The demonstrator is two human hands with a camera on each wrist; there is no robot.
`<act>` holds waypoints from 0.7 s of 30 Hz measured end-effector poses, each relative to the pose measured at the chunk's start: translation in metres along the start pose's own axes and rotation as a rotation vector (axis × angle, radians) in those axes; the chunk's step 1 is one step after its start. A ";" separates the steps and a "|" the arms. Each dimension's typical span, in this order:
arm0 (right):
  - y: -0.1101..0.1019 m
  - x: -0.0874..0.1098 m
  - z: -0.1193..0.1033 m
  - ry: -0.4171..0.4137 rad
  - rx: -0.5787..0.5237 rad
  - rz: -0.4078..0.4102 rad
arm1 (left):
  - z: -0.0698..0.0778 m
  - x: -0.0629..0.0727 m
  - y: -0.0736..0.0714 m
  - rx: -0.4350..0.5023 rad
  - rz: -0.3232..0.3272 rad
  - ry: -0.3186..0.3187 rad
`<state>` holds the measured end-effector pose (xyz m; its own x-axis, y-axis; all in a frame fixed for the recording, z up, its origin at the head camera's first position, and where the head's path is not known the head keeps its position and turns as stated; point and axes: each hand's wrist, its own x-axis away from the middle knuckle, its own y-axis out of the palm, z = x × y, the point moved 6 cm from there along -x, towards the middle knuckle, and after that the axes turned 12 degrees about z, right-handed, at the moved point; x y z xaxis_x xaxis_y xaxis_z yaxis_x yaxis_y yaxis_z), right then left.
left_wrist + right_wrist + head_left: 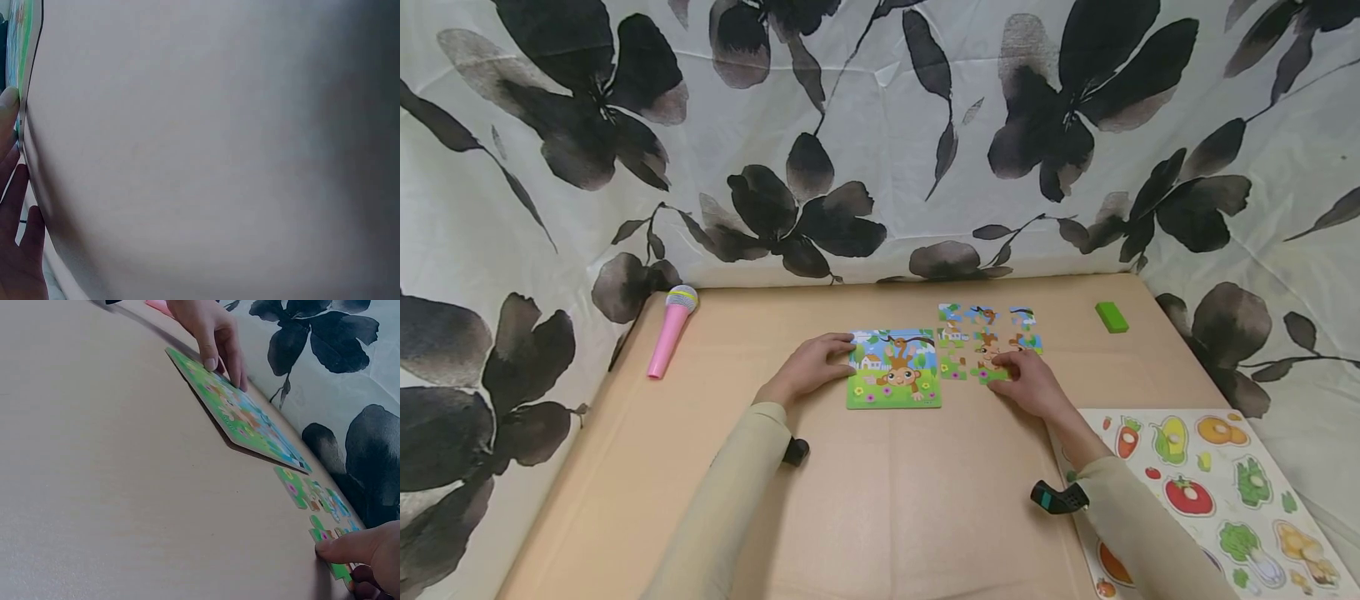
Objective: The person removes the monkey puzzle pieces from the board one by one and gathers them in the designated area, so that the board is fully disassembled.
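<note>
My left hand (pixel 808 367) holds the left edge of a square picture board (pixel 893 392) showing a cartoon monkey hanging from a branch. In the right wrist view, its thumb and fingers are at that board's far end, and a dark shadow runs under the near edge. Just right of the board, loose jigsaw pieces (pixel 953 367) of a matching monkey picture lie in spaced rows. My right hand (pixel 1030 383) pinches a green-edged jigsaw piece (pixel 340 570) at the lower right of this group, thumb at the near side; the hand hides part of it.
A pink toy microphone (pixel 667 342) lies at the table's left. At the back right is a green block (pixel 1112 317). A white sheet with vegetable pictures (pixel 1217 492) lies under my right forearm. Floral cloth (pixel 880 125) hangs behind the table.
</note>
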<state>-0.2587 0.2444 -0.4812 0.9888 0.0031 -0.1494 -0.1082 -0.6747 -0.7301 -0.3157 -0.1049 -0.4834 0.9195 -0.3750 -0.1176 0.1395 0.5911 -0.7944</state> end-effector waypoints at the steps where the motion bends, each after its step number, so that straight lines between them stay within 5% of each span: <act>1: 0.000 0.000 -0.001 -0.002 0.000 -0.001 | 0.000 0.000 0.000 0.001 -0.001 -0.001; 9: 0.001 -0.004 -0.017 -0.026 -0.051 -0.008 | 0.002 0.000 -0.002 0.001 -0.004 0.000; 21: 0.042 -0.002 -0.074 0.013 -0.248 -0.206 | 0.001 -0.001 0.000 -0.007 -0.006 0.001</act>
<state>-0.2575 0.1613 -0.4618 0.9887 0.1500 -0.0062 0.1209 -0.8200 -0.5594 -0.3165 -0.1040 -0.4825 0.9182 -0.3797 -0.1131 0.1428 0.5835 -0.7995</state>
